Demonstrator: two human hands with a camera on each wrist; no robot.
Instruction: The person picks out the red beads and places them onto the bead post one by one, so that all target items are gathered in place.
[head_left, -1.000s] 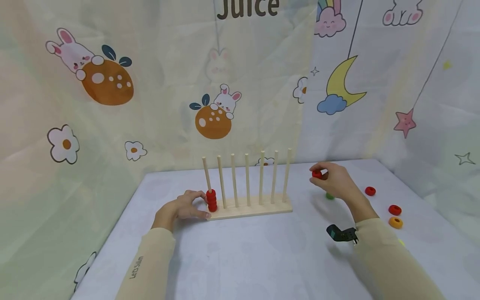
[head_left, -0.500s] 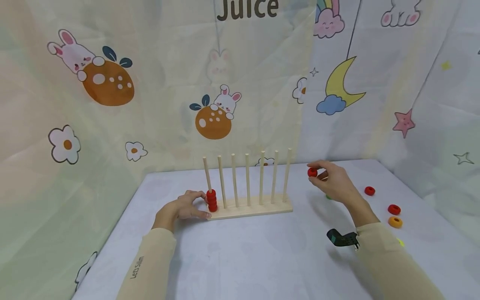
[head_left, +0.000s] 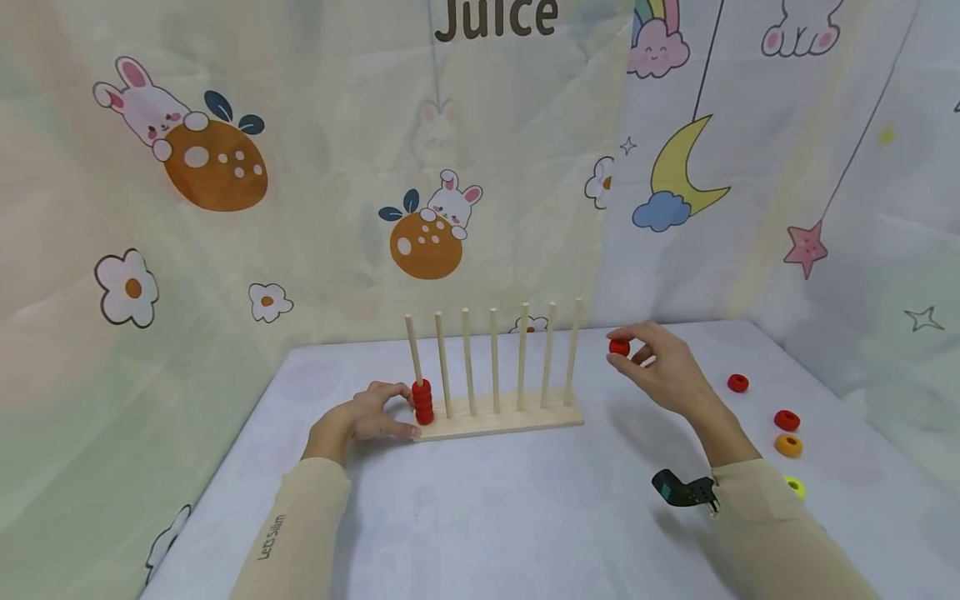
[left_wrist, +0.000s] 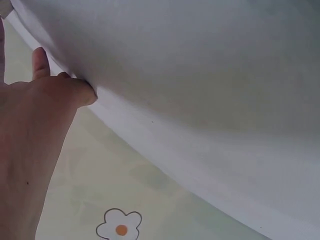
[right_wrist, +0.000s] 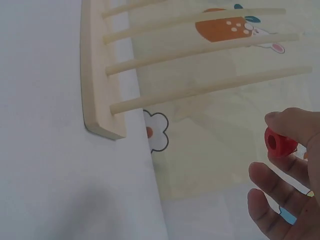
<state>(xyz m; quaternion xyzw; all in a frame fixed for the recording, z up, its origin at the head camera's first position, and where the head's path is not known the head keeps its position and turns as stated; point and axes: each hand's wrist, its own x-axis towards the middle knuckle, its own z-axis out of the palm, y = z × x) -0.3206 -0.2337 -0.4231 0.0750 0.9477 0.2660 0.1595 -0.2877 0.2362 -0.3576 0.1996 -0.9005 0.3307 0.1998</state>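
In the head view a wooden peg rack (head_left: 502, 425) stands on the table, with several upright pegs. Several red beads (head_left: 423, 403) are stacked on its leftmost peg. My left hand (head_left: 371, 412) grips the rack's left end, thumb at the front corner and fingers beside the stack. To the right of the rack, my right hand (head_left: 667, 371) is raised off the table, pinching a red bead (head_left: 618, 347) between thumb and index finger. The right wrist view shows that bead (right_wrist: 280, 143) with its hole facing the pegs (right_wrist: 210, 90); the other fingers of the right hand (right_wrist: 295, 175) are loosely bent.
On the right side of the table (head_left: 525, 517) lie two red beads, one farther back (head_left: 738, 383) and one nearer (head_left: 787, 420), beside an orange bead (head_left: 788, 445). A yellow bead (head_left: 796, 487) is partly hidden by the right sleeve. A printed cloth (head_left: 322, 208) hangs behind.
My right hand has moved slightly left toward the rack with the red bead. A green bead that showed beneath it is now out of sight. The left hand stays at the rack.
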